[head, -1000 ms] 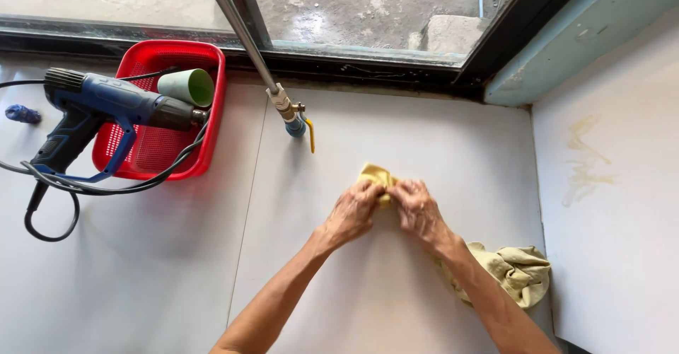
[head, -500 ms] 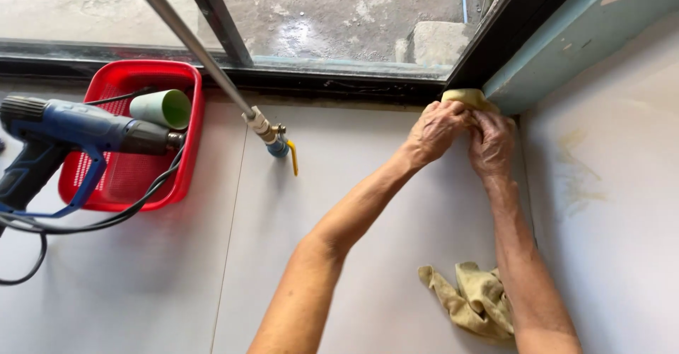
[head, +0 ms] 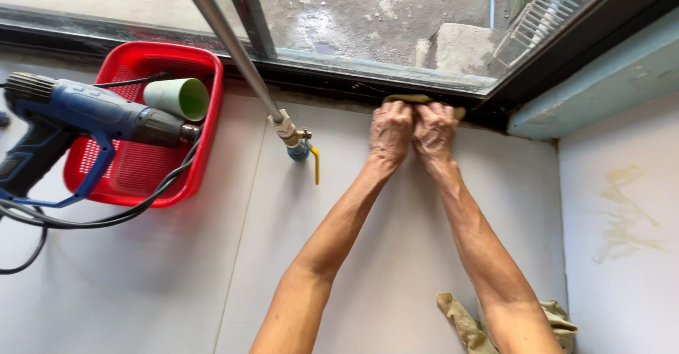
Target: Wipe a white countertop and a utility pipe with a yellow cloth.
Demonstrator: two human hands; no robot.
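At twelve o'clock, against the window frame (head: pixel 424 85), your left hand (head: pixel 390 129) and right hand (head: pixel 434 131) are pressing a yellow cloth (head: pixel 417 100), fingers clamped on it; wiping looks barely begun, most of the frame left.

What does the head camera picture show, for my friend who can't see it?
Two bare hands, left hand and right hand, press a yellow cloth against the bottom of a dark window frame. To the left, a blue heat gun lies across a red basket holding a green cup, and another cloth lies nearer the camera.
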